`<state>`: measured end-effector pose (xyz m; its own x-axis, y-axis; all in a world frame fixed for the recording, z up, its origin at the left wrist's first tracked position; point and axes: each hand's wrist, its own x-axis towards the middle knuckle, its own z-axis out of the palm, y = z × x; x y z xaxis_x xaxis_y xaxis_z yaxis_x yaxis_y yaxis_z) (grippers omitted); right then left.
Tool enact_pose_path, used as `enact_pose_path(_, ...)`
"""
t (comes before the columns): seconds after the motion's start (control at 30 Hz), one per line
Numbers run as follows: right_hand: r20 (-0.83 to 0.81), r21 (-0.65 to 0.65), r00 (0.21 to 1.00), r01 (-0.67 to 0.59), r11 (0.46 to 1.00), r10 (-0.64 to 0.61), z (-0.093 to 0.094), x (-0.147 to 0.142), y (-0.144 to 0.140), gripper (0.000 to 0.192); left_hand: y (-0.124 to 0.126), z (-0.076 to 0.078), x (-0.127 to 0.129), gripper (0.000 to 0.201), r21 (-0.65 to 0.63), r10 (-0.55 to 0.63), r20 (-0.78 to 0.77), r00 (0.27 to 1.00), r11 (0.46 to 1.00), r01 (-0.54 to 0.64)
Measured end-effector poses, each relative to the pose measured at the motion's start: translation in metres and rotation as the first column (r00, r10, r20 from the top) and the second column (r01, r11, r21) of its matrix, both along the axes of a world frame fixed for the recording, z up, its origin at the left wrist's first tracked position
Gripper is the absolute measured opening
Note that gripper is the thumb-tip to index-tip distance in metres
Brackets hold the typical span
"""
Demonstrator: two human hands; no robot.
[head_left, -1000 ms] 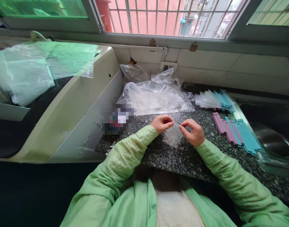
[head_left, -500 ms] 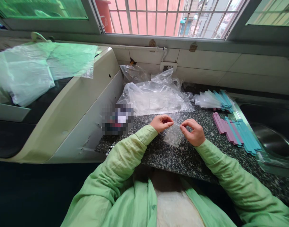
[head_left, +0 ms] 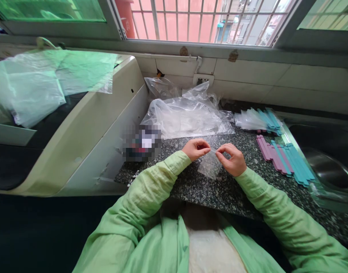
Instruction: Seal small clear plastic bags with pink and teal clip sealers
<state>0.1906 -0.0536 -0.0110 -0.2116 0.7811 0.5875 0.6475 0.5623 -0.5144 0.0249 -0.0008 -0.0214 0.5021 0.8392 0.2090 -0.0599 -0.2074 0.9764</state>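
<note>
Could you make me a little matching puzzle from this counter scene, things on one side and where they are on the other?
Things:
1. small clear bag
2. purple and teal sticks
3. big crumpled plastic bag
4. sink

Places:
A. at the far right
B. pinched between both hands
C. by the wall, beyond the hands
D. flat on the counter, right of the hands

Pairs: 1-B, 2-D, 3-C, 4-A

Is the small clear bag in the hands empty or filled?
Looks empty: the bag hangs flat and see-through between the left hand and right hand, counter speckle visible through it.
</note>
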Motion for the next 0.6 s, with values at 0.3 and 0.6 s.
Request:
enact_pose_path(0.3,0.025,0.011,1.000,-0.001,1.000,0.001,0.0003,-0.0002,0.0007,0.013,0.0004,-0.0010,0.0003,0.025,0.006,0.000,-0.009,1.000,1.000,0.000)
enact_pose_path(0.6,0.055,0.057,0.998,0.001,0.998,-0.004,-0.0016,0.0013,0.0006,0.010,0.0020,-0.0016,0.0004,0.029,-0.006,0.012,-0.016,1.000,1.000,-0.013)
